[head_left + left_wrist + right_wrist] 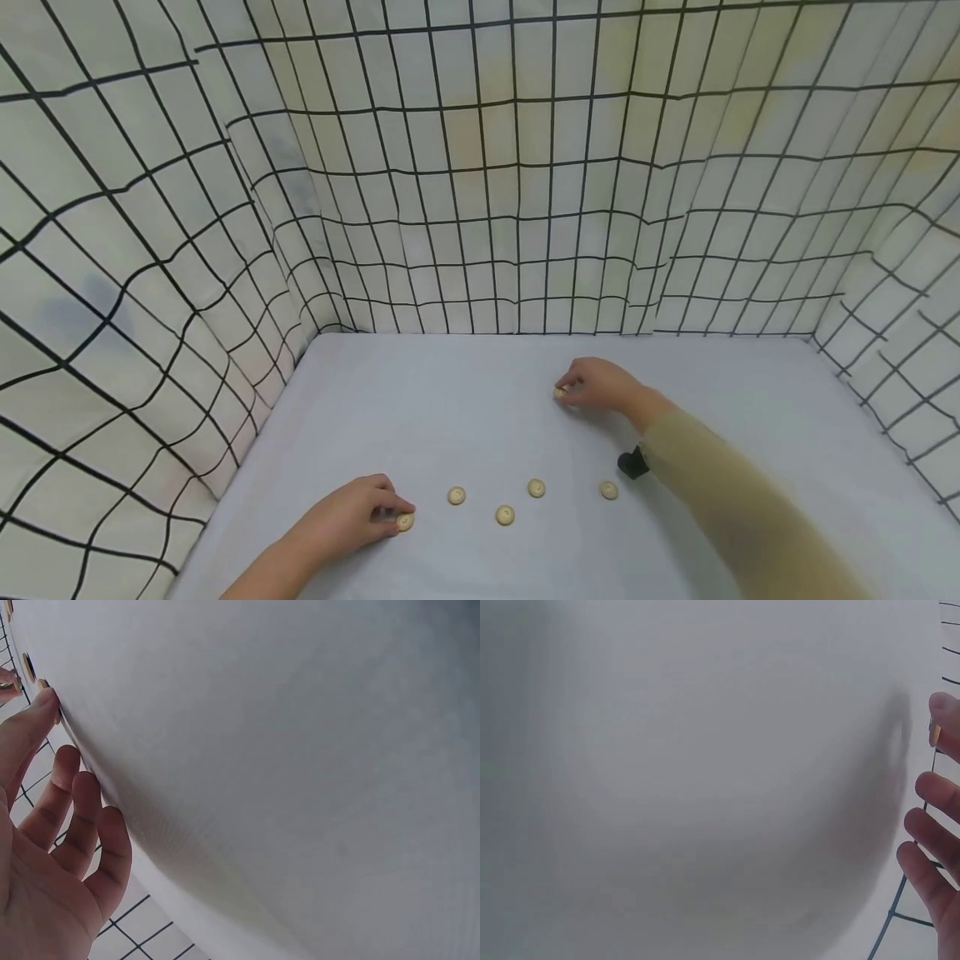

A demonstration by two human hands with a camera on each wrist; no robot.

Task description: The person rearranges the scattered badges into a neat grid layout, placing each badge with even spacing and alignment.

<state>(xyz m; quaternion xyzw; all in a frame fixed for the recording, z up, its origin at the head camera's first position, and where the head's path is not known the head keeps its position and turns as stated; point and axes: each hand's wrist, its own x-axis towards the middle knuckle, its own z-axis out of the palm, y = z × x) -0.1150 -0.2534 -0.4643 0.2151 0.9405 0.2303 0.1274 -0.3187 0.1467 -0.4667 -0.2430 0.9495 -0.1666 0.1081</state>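
My left hand [348, 521] is low at the left of the white table, pinching a round, pale wooden button [405, 522] at its edge between thumb and fingers. Farther back, right of centre, my right hand [603, 386] holds another such button [560, 392] in its fingertips. That one also shows as a thin tan edge, a button [934, 735], in the right wrist view, with a hand shadow on the cloth beside it. In the left wrist view the other fingers of the left hand [56, 862] are loosely bent near the cloth.
Between the hands and nearer the front lie several more buttons, among them a left one [456, 496], a front one [505, 515] and a right one [609, 490]. A small black device [633, 463] sits at the right cuff. White walls with a black grid [480, 208] surround the table [420, 400].
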